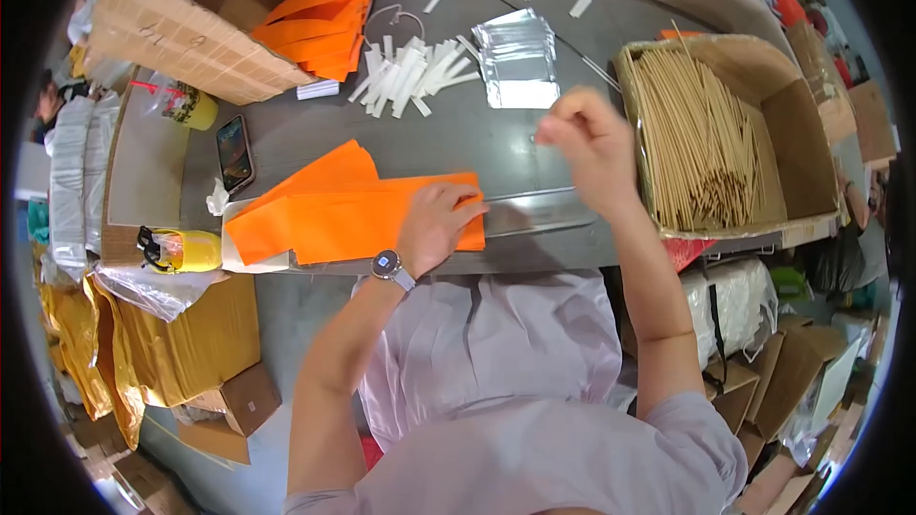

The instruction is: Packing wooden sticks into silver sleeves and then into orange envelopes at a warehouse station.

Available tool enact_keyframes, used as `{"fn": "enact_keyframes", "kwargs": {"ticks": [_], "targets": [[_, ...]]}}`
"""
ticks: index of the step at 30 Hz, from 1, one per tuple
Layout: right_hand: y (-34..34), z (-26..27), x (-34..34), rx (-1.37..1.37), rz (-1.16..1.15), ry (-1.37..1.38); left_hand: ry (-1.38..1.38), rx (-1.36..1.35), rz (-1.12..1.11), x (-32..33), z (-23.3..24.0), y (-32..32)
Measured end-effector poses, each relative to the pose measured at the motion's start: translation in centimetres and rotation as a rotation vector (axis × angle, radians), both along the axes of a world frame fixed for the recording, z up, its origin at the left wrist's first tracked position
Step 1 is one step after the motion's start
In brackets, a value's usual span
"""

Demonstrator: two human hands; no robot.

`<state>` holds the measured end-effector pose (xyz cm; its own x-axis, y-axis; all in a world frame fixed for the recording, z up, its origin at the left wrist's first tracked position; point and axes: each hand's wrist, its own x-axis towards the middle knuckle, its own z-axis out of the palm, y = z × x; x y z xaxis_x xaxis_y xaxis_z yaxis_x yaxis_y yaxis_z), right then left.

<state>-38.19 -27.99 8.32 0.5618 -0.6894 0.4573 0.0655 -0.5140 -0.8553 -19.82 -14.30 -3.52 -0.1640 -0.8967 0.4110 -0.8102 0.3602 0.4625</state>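
Flat orange strips (343,222), likely nonwoven fabric or paper, lie overlapped along the table's front edge. My left hand (438,222), with a watch on its wrist, rests on top of their right part, thumb and fingers spread near the right end. My right hand (590,146) is raised over the table, blurred, its fingers curled towards the thumb. Whether it pinches something small is not visible. Just beyond it lies a stack of silvery, clear plastic sleeves (519,61). A clear flat strip (537,211), perhaps a plastic ruler, lies right of the orange strips.
Short white strips (411,75) lie piled mid-table. A carton (193,36) with more orange strips (322,21) stands far left; a carton (801,150) of thin wooden sticks (694,143) stands right. A phone (235,154), a drink cup (189,106) and a yellow container (189,250) are at left.
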Motion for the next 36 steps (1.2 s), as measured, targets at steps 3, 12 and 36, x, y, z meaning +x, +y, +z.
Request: {"fn": "enact_keyframes", "kwargs": {"ticks": [3, 12, 36], "targets": [[-4.9, -5.4, 0.9, -0.337, -0.206, 0.487, 0.026, -0.015, -0.003, -0.1, -0.3, 0.1], [-11.6, -13.9, -0.4, -0.818, -0.194, 0.99, 0.024, 0.046, -0.026, -0.8, -0.3, 0.5], [-5.3, -10.7, 9.6, -0.668, -0.126, 0.477, 0.051, 0.113, -0.053, -0.4, 0.1, 0.3]]}}
